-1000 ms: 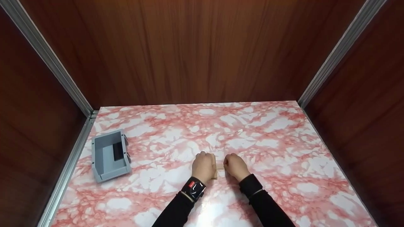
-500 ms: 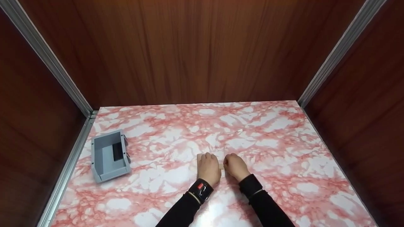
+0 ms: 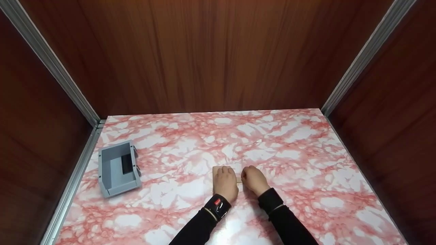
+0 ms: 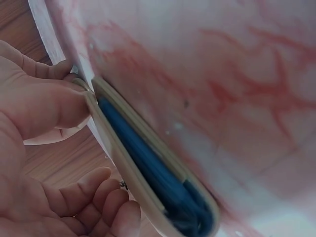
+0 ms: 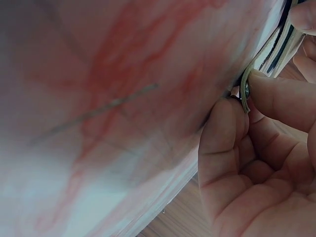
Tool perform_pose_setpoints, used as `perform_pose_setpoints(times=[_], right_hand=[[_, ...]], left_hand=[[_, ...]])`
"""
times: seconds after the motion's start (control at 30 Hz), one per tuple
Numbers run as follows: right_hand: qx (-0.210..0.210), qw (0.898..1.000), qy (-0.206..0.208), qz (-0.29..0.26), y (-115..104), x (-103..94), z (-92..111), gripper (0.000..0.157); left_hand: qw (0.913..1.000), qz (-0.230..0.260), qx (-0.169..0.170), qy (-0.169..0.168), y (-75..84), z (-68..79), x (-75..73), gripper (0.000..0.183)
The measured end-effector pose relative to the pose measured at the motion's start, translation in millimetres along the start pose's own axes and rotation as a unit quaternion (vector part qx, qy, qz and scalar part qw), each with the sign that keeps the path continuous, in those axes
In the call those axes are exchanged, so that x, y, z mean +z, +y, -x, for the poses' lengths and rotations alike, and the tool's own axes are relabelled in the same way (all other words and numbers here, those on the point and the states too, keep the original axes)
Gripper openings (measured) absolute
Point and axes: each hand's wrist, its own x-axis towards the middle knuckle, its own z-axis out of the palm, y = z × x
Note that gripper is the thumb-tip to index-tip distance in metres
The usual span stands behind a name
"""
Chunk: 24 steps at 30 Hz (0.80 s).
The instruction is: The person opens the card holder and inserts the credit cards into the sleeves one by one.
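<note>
A tan folding wallet (image 3: 216,171) with a blue lining lies mostly under my left hand (image 3: 226,185) in the head view. That hand holds the wallet from above, its fingers pointing away from me. In the left wrist view the tan wallet (image 4: 129,170) gapes at its edge, with blue layers inside. To the right, my right hand (image 3: 254,180) pinches the end of a narrow tan strap (image 3: 239,180) reaching from the wallet. A metal snap (image 5: 247,90) shows on the strap between thumb and curled finger in the right wrist view. The strap's join is hidden.
On the left of the red-and-white marbled table (image 3: 279,211) stands a grey bin (image 3: 119,187) with a black flat object (image 3: 127,163) inside. Brown wood-grain walls (image 3: 218,68) enclose the back and both sides.
My left hand has shifted slightly right and turned over the wallet, which now shows beyond its left side instead of its right. My right hand has kept its pinch and place.
</note>
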Motion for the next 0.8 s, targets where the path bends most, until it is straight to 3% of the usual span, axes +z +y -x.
perform_pose_setpoints(times=[0.33, 0.57, 0.8], right_hand=[[0.001, 1.000, -0.003, -0.003, 0.4, 0.0, 0.0, 0.019], [-0.006, 1.000, 0.003, -0.008, 0.5, -0.2, 1.0, 0.018], [0.011, 1.000, -0.009, -0.012, -0.4, -0.9, 0.9, 0.018]], left_hand=[[0.9998, 0.011, -0.008, -0.015, 0.3, -0.8, -4.7, 0.046], [0.9997, 0.024, -0.008, 0.006, -3.7, -1.4, -15.4, 0.047], [0.9953, 0.088, -0.034, 0.018, -8.4, -0.8, -24.2, 0.043]])
